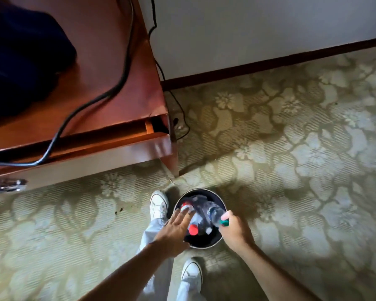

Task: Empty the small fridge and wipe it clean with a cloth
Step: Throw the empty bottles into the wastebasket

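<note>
We are looking down into what is seeming to be a hotel room or a furnished bedroom. A patterned carpet point(291, 137), pale green with large flowers, is covering the whole floor and running up to a dark skirting board point(269, 64) under a plain white wall point(248, 29). A polished reddish wooden desk point(109, 61) is standing against that wall, its drawer point(96, 148) hanging slightly open, and black cables point(109, 92) are trailing across its top and down behind it. A small round bin point(204, 246) is sitting on the carpet beside the desk, holding plastic bottles point(215, 212).
</note>
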Available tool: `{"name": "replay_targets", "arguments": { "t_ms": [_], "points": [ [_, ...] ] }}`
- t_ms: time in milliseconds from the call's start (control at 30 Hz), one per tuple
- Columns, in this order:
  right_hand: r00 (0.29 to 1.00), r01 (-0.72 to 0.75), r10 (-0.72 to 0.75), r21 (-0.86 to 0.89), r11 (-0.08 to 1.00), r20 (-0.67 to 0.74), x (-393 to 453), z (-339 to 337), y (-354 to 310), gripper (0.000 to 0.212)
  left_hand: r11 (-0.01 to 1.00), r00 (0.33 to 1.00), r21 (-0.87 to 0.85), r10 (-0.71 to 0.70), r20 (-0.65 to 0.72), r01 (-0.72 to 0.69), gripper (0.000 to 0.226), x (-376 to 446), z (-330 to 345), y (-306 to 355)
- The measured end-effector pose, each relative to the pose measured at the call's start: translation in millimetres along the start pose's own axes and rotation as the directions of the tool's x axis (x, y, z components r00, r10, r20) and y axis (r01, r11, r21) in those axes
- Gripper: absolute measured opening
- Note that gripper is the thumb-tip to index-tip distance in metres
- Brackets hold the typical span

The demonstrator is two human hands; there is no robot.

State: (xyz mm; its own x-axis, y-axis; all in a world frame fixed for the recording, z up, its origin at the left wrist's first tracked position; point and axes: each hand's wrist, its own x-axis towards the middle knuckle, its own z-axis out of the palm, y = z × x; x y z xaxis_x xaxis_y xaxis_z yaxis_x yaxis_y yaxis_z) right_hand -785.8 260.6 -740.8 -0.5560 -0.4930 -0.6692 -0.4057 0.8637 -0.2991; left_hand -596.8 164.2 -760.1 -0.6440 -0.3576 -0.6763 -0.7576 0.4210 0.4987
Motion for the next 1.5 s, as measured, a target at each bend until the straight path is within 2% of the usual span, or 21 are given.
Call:
{"name": "replay_targets", "arguments": {
  "t_ms": [100,167,267,367,467,633,733,800,900,1033,1233,1267,1333,1500],
  "points": [
    [0.999,-0.041,0.041,-0.014,0.999,-0.002,-14,-7,13,0.011,0.995,0.995,-0.090,-0.051,-0.084,0.044,0.089,-21,-14,-1],
    [0.998,-0.055,0.055,-0.004,0.998,-0.008,-28,-24,18,0.013,0.973,0.980,-0.204,-0.135,-0.147,0.104,0.077,-50,-40,-2],
    [0.999,-0.005,0.006,0.027,1.000,-0.041,-63,-68,6,0.021,0.946,0.939,-0.291,-0.223,-0.263,0.143,0.073,-113,-92,-3],
    [0.993,0.082,-0.078,0.042,0.996,-0.093,-103,-119,-22,0.021,0.955,0.897,-0.271,-0.220,-0.383,0.119,0.070,-183,-142,2],
    [0.968,0.210,-0.202,0.045,0.977,-0.148,-143,-169,-64,0.016,0.968,0.844,-0.242,-0.182,-0.504,0.064,0.077,-254,-193,20],
    [0.880,0.441,-0.430,0.009,0.898,-0.202,-219,-242,-155,0.021,0.961,0.758,-0.275,-0.154,-0.634,-0.035,0.058,-364,-263,56],
    [0.781,0.592,-0.571,0.005,0.806,-0.254,-266,-269,-225,0.025,0.963,0.686,-0.260,-0.143,-0.714,-0.070,0.057,-430,-289,68],
    [0.672,0.709,-0.673,0.005,0.706,-0.309,-297,-282,-275,0.027,0.978,0.634,-0.201,-0.117,-0.765,-0.062,0.064,-465,-306,69],
    [0.457,0.853,-0.813,-0.081,0.516,-0.360,-355,-296,-360,0.026,0.996,0.531,-0.093,-0.079,-0.843,0.000,0.071,-518,-340,65],
    [0.195,0.950,-0.908,-0.158,0.268,-0.372,-437,-302,-472,0.027,0.998,0.334,0.008,-0.013,-0.942,0.060,0.067,-583,-399,57],
    [-0.111,0.943,-0.916,-0.331,0.025,-0.385,-549,-280,-617,0.027,0.982,0.005,0.121,0.122,-0.993,0.146,0.061,-675,-486,10],
    [-0.137,0.937,-0.910,-0.350,0.010,-0.390,-566,-274,-641,0.028,0.979,-0.030,0.127,0.133,-0.991,0.161,0.061,-692,-501,-1],
    [-0.162,0.912,-0.917,-0.410,0.002,-0.364,-592,-263,-688,0.035,0.968,-0.058,0.127,0.142,-0.988,0.217,0.063,-718,-528,-24],
    [-0.140,0.833,-0.927,-0.547,0.080,-0.349,-641,-243,-818,0.062,0.934,0.017,0.100,0.101,-0.995,0.344,0.073,-767,-580,-94]
  ]
}}
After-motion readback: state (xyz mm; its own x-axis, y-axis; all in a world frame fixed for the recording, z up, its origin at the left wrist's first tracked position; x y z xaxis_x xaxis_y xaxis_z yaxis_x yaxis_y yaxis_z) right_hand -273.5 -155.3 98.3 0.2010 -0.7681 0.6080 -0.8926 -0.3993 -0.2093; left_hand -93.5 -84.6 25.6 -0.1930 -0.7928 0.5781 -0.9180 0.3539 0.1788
